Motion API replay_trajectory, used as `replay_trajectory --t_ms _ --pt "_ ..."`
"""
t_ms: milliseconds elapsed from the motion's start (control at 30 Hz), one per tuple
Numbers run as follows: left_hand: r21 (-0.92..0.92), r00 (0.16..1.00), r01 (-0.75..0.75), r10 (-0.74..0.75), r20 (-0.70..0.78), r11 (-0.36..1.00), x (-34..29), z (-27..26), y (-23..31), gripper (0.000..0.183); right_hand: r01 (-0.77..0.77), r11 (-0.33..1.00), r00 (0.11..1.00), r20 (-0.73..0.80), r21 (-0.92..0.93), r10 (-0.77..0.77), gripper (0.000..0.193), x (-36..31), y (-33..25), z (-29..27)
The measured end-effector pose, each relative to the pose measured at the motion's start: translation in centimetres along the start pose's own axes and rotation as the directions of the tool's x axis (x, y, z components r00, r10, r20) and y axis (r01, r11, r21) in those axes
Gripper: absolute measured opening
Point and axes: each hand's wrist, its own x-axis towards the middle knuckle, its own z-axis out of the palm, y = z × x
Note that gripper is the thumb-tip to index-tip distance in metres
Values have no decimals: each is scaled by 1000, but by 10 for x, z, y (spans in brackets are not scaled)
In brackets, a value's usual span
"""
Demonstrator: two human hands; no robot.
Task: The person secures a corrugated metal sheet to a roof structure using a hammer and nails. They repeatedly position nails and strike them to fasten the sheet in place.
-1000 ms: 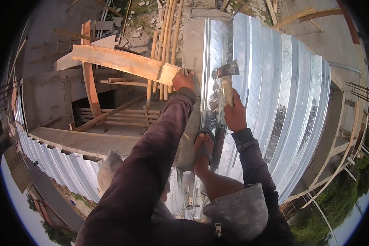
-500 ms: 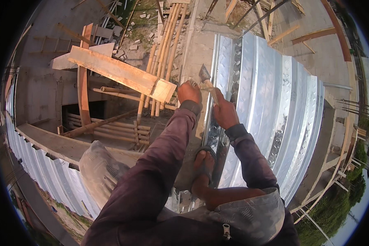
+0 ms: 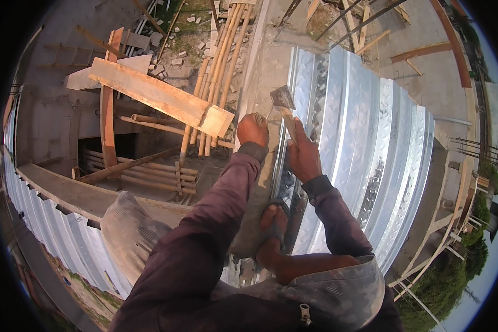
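My right hand (image 3: 304,156) is closed round the wooden handle of a hatchet (image 3: 283,98). Its broad, dark metal head points away from me, above the edge of the ribbed metal decking (image 3: 362,138). Just left of it, my left hand (image 3: 253,130) is closed over the concrete beam (image 3: 254,205). Something thin shows by its fingers, near the hatchet head, but is too small to name. The hands are apart. My sandalled foot (image 3: 273,218) stands at the seam where beam and decking meet.
On the left, a wide plank (image 3: 163,98) lies across an upright brown board (image 3: 108,105). Bamboo poles (image 3: 218,72) stand beside it, over an opening with rubble (image 3: 178,60) below. More metal sheeting (image 3: 61,232) runs along the lower left. Timber framing (image 3: 442,227) edges the right side.
The hatchet head has turned to show its broad face and shifted slightly right. My right hand has moved little; my left hand stays closed near the same spot, slightly lower.
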Motion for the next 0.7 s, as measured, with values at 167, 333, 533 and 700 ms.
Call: replay_trajectory --t_ms 167,333,533,700 --pt "32 997 41 -43 62 999 0 1 1 18 -38 963 981 175 -265 86 64 -1 0 -1" --pt "-4 1000 -3 3 -31 1000 -4 0 0 22 10 995 1000 -24 -104 -12 63 -1 3 1" --pt "71 999 8 -11 38 997 -3 -2 5 17 135 980 986 -80 -147 -148 61 -8 11 9" --pt "57 998 -57 58 -20 997 -1 4 -4 22 -35 991 998 39 -128 40 61 -1 7 12"
